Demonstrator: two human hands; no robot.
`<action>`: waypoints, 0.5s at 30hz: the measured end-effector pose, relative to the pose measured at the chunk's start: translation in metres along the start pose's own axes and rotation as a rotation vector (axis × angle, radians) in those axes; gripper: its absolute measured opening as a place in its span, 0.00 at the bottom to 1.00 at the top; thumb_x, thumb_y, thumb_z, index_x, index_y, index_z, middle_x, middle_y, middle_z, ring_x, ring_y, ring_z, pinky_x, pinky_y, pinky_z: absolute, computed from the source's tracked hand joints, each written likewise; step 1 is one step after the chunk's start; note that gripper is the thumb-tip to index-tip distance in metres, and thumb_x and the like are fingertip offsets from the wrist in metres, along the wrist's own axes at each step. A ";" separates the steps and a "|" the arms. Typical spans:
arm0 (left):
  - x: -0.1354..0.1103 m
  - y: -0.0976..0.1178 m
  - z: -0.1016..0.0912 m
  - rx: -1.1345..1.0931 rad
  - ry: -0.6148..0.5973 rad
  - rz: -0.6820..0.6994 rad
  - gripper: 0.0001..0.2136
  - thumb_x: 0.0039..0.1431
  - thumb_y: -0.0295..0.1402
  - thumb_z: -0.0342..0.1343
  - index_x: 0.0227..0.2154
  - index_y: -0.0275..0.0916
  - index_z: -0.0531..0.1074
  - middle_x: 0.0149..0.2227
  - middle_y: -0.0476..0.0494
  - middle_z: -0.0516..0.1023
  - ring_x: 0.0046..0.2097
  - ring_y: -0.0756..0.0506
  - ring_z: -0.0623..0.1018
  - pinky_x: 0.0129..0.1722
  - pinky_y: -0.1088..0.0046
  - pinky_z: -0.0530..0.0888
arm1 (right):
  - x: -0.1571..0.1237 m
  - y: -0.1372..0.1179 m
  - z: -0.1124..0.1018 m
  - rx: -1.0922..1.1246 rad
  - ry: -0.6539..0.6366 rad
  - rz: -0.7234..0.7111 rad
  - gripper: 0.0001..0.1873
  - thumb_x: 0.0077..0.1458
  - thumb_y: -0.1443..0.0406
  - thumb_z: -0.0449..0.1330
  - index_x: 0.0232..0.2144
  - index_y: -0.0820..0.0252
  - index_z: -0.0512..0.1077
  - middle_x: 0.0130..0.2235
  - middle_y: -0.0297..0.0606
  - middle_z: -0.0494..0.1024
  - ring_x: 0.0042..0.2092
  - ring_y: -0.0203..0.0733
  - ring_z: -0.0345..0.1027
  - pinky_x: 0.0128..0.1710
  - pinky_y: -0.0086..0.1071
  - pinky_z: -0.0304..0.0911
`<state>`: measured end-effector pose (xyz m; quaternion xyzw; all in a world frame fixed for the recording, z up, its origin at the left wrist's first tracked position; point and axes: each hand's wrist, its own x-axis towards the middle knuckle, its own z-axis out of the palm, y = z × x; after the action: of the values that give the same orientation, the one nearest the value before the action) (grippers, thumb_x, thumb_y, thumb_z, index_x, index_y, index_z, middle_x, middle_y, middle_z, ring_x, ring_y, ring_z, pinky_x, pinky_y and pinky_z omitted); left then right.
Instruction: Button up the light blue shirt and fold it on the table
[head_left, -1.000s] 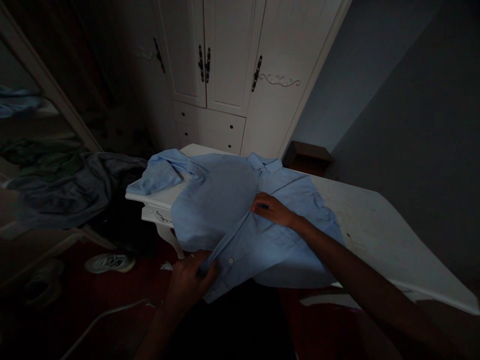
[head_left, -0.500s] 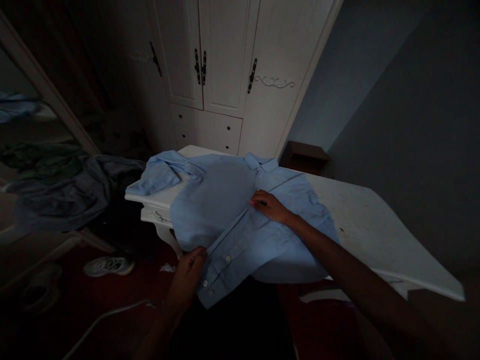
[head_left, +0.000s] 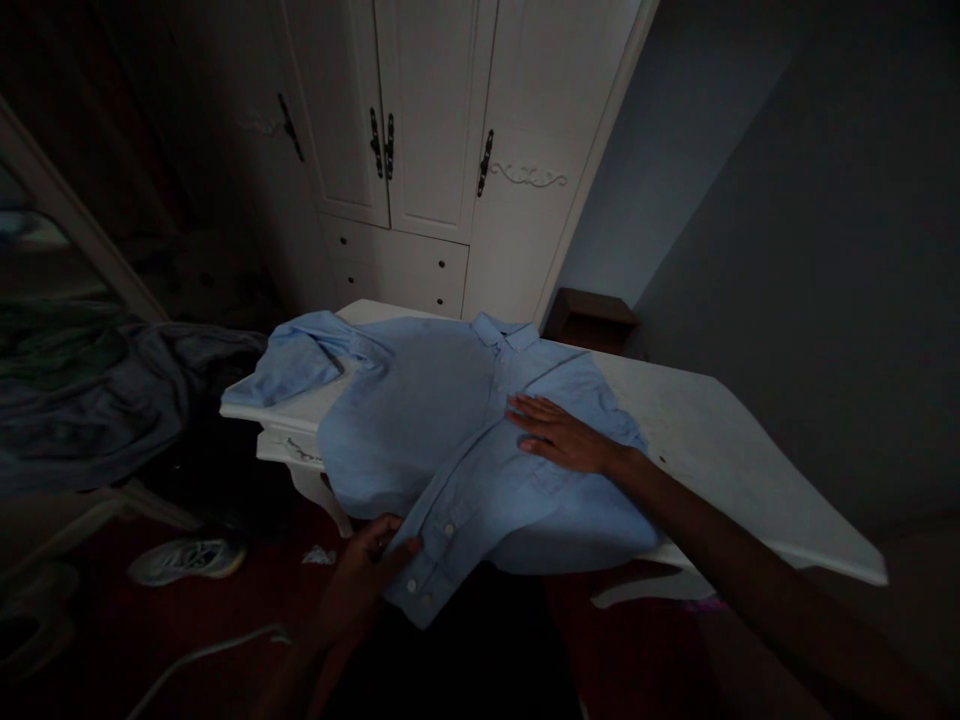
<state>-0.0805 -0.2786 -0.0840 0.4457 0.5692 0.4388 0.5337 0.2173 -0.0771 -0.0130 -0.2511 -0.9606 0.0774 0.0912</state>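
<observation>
A light blue button-up shirt [head_left: 420, 390] lies spread over a white table [head_left: 720, 450], its collar toward the far edge. One sleeve is folded across the front toward me, and its buttoned cuff hangs past the near edge. My left hand [head_left: 367, 565] grips the edge of this sleeve near the cuff, thumb on top and fingers partly hidden beneath. Flat on the sleeve's upper part rests my right hand [head_left: 559, 432], fingers stretched out. The other sleeve lies bent at the table's left end.
Behind the table stands a white wardrobe [head_left: 427, 130] with dark handles. A small brown box-like unit [head_left: 592, 318] is by the wall. Grey clothing [head_left: 172, 400] is heaped at left. A pale shoe [head_left: 187, 560] and a white cord [head_left: 202, 655] lie on the red floor.
My right hand has gone from pinching the sleeve's edge to lying flat on it with fingers extended. My left hand stays near the cuff. The view has shifted slightly.
</observation>
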 end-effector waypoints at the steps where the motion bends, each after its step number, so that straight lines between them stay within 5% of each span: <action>1: 0.002 -0.004 -0.002 -0.014 -0.020 -0.011 0.19 0.47 0.50 0.62 0.31 0.37 0.75 0.29 0.45 0.77 0.31 0.46 0.75 0.30 0.74 0.71 | -0.005 0.006 0.000 -0.020 -0.007 0.049 0.31 0.64 0.47 0.45 0.65 0.51 0.54 0.69 0.39 0.49 0.70 0.45 0.37 0.67 0.51 0.39; 9: 0.008 -0.034 -0.021 -0.055 -0.089 -0.063 0.20 0.44 0.50 0.64 0.33 0.38 0.80 0.35 0.41 0.81 0.40 0.37 0.79 0.41 0.63 0.75 | -0.037 0.068 -0.009 -0.184 0.016 0.647 0.39 0.63 0.43 0.35 0.67 0.60 0.50 0.69 0.48 0.46 0.69 0.53 0.36 0.66 0.54 0.39; 15: 0.015 -0.045 -0.018 -0.105 -0.101 -0.086 0.20 0.46 0.52 0.63 0.33 0.39 0.80 0.35 0.41 0.82 0.41 0.36 0.79 0.48 0.58 0.74 | -0.039 0.080 -0.012 -0.176 0.027 0.699 0.41 0.63 0.44 0.34 0.64 0.66 0.55 0.66 0.52 0.54 0.67 0.53 0.46 0.64 0.49 0.48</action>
<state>-0.1012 -0.2740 -0.1302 0.4139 0.5365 0.4218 0.6025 0.2911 -0.0265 -0.0219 -0.5721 -0.8185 0.0176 0.0499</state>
